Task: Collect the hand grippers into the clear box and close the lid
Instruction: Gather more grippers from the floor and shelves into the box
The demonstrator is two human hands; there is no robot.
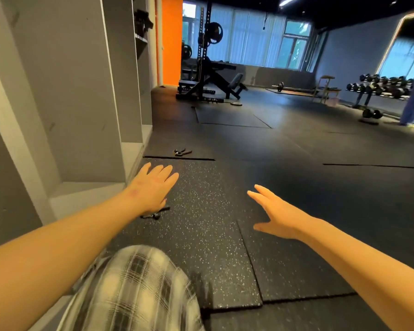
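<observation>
Gym floor (296,151) of black rubber, grey shelving (65,91) along the left, speckled mat (201,223) in front of the person's plaid knee (134,283). Left grip (153,185) is apart, fingers straight, holding nothing, just above the near hand gripper (154,214) lying on the speckled mat, with contact impossible to tell; far hand gripper (182,152) lies on the floor beyond the mat edge, near the shelving. Right grip (276,212) is also apart, fingers spread, empty, over the floor well apart from both.
</observation>
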